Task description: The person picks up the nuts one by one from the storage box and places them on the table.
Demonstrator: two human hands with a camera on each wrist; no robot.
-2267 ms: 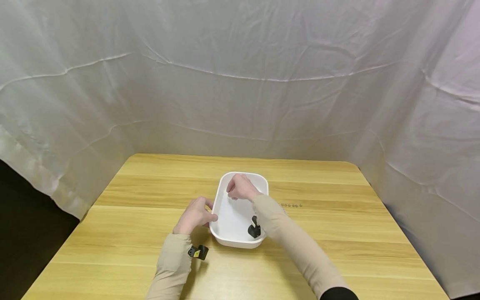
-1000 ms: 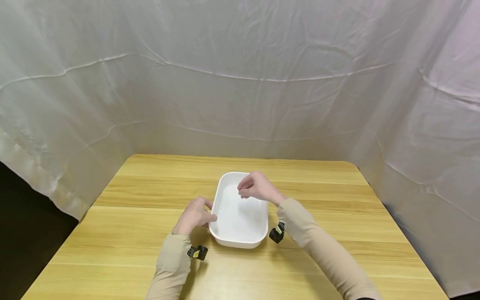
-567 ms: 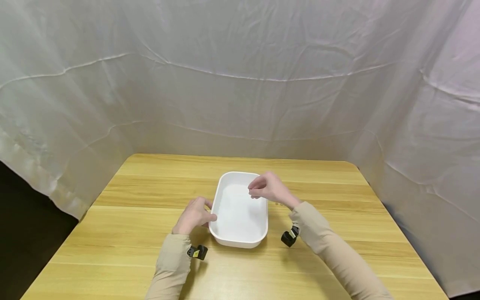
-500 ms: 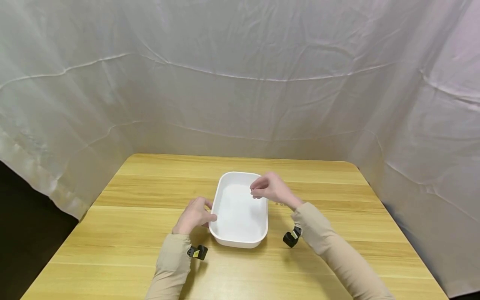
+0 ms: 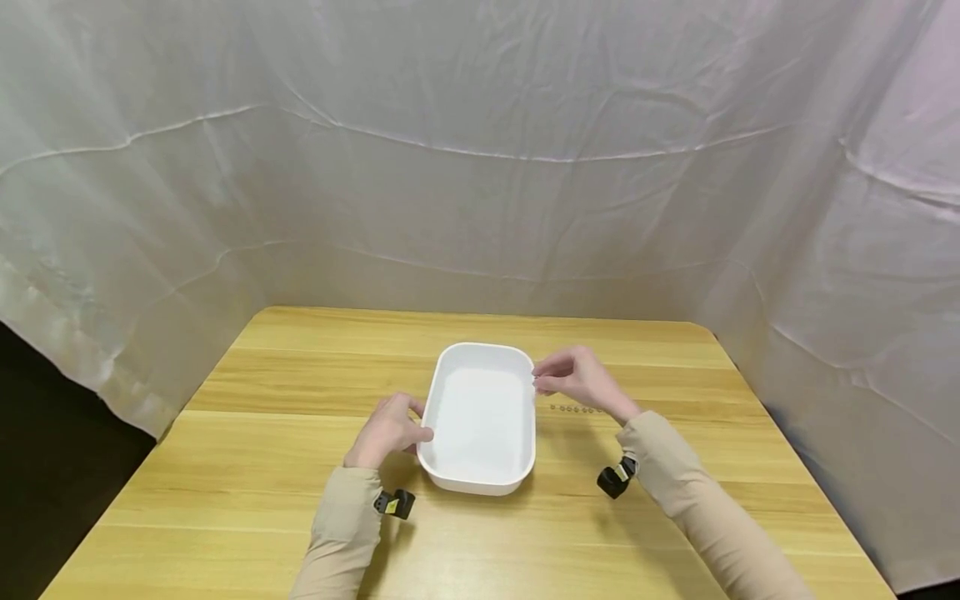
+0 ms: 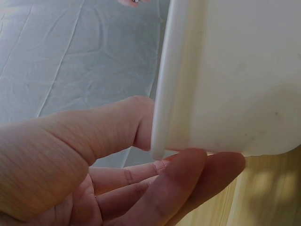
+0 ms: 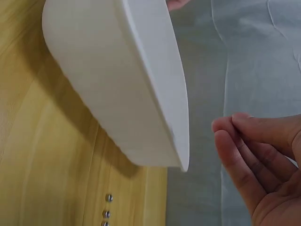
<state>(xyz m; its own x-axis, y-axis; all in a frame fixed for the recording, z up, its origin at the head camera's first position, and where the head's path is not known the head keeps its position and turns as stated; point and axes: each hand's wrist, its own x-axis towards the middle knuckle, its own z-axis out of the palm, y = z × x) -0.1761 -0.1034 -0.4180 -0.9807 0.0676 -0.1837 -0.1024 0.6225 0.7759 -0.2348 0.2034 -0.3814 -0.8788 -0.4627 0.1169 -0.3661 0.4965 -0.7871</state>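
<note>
A white rectangular tray [image 5: 477, 487] stands on the wooden table. My left hand [image 5: 388, 433] pinches its left wall, thumb at the rim and fingers [image 6: 225, 169] against the outer side. Just off the tray's right rim, my right hand [image 5: 581, 382] has thumb and fingertips brought together. A small silvery piece [image 6: 135, 1] shows between them at the top edge of the left wrist view; the fingertips hide it in the right wrist view. Several small metal nuts [image 7: 109, 197] lie in a row on the table, to the right of the tray.
A wooden table [image 5: 225, 500] carries everything, with grey-white curtains [image 5: 480, 167] hanging behind it and at both sides. Each wrist wears a small black camera, as on the right wrist camera [image 5: 617, 477].
My right hand was down inside the tray, then rose and moved right, out past the rim. More of the nut row shows than half a second ago. The left hand and tray stay put.
</note>
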